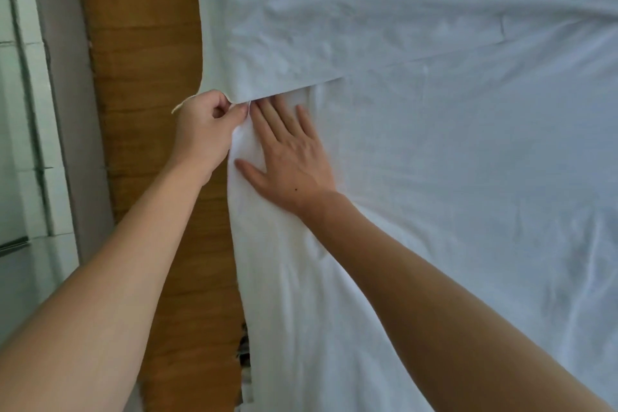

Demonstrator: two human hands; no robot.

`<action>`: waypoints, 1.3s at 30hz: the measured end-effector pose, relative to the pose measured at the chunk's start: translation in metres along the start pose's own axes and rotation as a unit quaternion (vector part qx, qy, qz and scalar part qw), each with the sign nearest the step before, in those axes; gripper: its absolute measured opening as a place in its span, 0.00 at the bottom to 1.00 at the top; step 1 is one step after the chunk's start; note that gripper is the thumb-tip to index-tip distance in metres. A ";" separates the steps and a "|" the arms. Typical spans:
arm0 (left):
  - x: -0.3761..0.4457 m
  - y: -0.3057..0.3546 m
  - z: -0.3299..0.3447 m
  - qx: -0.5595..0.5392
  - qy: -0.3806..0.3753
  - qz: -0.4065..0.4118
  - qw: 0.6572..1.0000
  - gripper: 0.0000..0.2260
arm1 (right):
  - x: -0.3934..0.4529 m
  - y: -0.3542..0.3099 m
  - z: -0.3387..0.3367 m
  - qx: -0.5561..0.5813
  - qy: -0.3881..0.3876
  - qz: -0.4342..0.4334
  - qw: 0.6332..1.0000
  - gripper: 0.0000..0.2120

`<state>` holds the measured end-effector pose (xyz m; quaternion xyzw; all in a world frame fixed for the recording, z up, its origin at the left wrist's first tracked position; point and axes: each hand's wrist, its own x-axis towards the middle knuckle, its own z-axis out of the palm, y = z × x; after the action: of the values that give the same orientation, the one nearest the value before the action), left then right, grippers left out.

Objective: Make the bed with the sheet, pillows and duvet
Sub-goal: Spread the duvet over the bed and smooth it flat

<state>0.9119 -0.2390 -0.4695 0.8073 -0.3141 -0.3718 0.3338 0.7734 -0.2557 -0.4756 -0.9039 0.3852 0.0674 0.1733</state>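
Sheet (434, 160): white, creased, spread over the bed and filling the right and upper parts of my view; its near side edge ran along the bed's left side beside the floor.
Folded edge (301, 85): an upper layer of white cloth ended in a straight hem that crossed the bed from my left hand up toward the right.
Left hand (204, 130): my fingers were curled, thumb and fingertips pinching the corner of that hem at the bed's side edge.
Right hand (291, 164): flat on the sheet just beside my left hand, fingers straight and spread, pressing the cloth down; fingertips reached the hem.
Floor (143, 77): brown wood planks, a strip between bed and wall.
Wall side (40, 110): pale panels and a white frame at the far left.
Forearms: both bare, reaching in from the lower edge.
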 end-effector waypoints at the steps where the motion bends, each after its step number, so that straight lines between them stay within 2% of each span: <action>1: -0.001 0.001 -0.003 0.017 0.012 0.015 1.000 0.10 | -0.001 -0.001 -0.001 0.008 0.003 -0.009 1.000 0.35; 4: -0.007 -0.013 -0.012 0.027 0.079 0.020 0.996 0.09 | -0.005 -0.007 -0.006 0.054 0.038 -0.051 0.997 0.31; 5: -0.008 -0.019 -0.011 0.039 0.092 -0.006 0.995 0.09 | -0.008 -0.006 -0.007 0.061 0.064 -0.034 0.996 0.29; 7: -0.006 -0.025 -0.001 0.096 0.089 -0.060 0.990 0.09 | -0.015 0.002 -0.007 0.060 0.095 0.063 0.992 0.28; 8: -0.004 -0.024 0.005 0.119 0.089 -0.092 0.985 0.06 | -0.018 0.006 -0.006 0.052 0.076 0.100 0.991 0.28; 9: -0.004 -0.020 0.011 0.143 0.097 -0.130 0.976 0.04 | -0.021 0.006 -0.004 0.037 0.042 0.099 0.993 0.28; 11: -0.015 -0.008 0.021 0.189 0.146 -0.164 0.957 0.10 | -0.023 0.000 -0.002 0.041 -0.009 0.006 0.999 0.28; 13: -0.034 0.007 0.029 0.198 0.234 -0.071 0.949 0.13 | -0.026 -0.003 -0.010 0.109 -0.017 -0.092 0.990 0.23; 14: -0.043 0.019 0.035 0.185 0.269 -0.001 0.945 0.13 | -0.029 0.005 -0.017 0.153 0.028 -0.100 0.983 0.19; 15: -0.049 0.029 0.043 0.175 0.285 0.070 0.940 0.12 | -0.034 0.024 -0.024 0.183 0.108 -0.078 0.974 0.15; 17: -0.052 0.052 0.065 0.186 0.254 0.209 0.926 0.12 | -0.048 0.081 -0.036 0.185 0.258 0.021 0.948 0.12; 18: -0.050 0.064 0.080 0.200 0.220 0.271 0.916 0.12 | -0.057 0.117 -0.042 0.156 0.296 0.074 0.939 0.13; 19: -0.046 0.079 0.098 0.217 0.182 0.321 0.904 0.12 | -0.066 0.155 -0.049 0.117 0.315 0.121 0.934 0.13; 21: -0.036 0.103 0.133 0.270 0.109 0.387 0.875 0.15 | -0.083 0.225 -0.067 0.063 0.280 0.193 0.938 0.14; 24: -0.011 0.121 0.167 0.367 0.068 0.395 0.839 0.15 | -0.087 0.291 -0.095 0.023 0.182 0.212 0.960 0.18; 26: 0.003 0.128 0.173 0.417 0.064 0.355 0.834 0.12 | -0.073 0.310 -0.104 -0.008 0.150 0.177 0.973 0.21; 28: 0.010 0.132 0.170 0.447 0.073 0.355 0.818 0.08 | -0.055 0.315 -0.105 -0.038 0.134 0.156 0.978 0.21; 31: 0.011 0.135 0.159 0.457 0.085 0.413 0.783 0.02 | -0.034 0.308 -0.101 -0.082 0.170 0.171 0.967 0.14; 33: 0.009 0.132 0.151 0.445 0.095 0.467 0.758 0.05 | -0.026 0.303 -0.101 -0.122 0.237 0.160 0.950 0.09; 36: 0.004 0.120 0.135 0.444 0.103 0.517 0.725 0.10 | -0.024 0.292 -0.103 -0.125 0.312 0.111 0.935 0.13; 39: 0.004 0.102 0.126 0.462 0.064 0.512 0.722 0.10 | -0.038 0.289 -0.092 -0.057 0.285 0.021 0.957 0.10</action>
<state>0.7854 -0.3398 -0.4557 0.5996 -0.7902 0.0991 0.0786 0.5382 -0.4494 -0.4562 -0.8856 0.4331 -0.1678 0.0033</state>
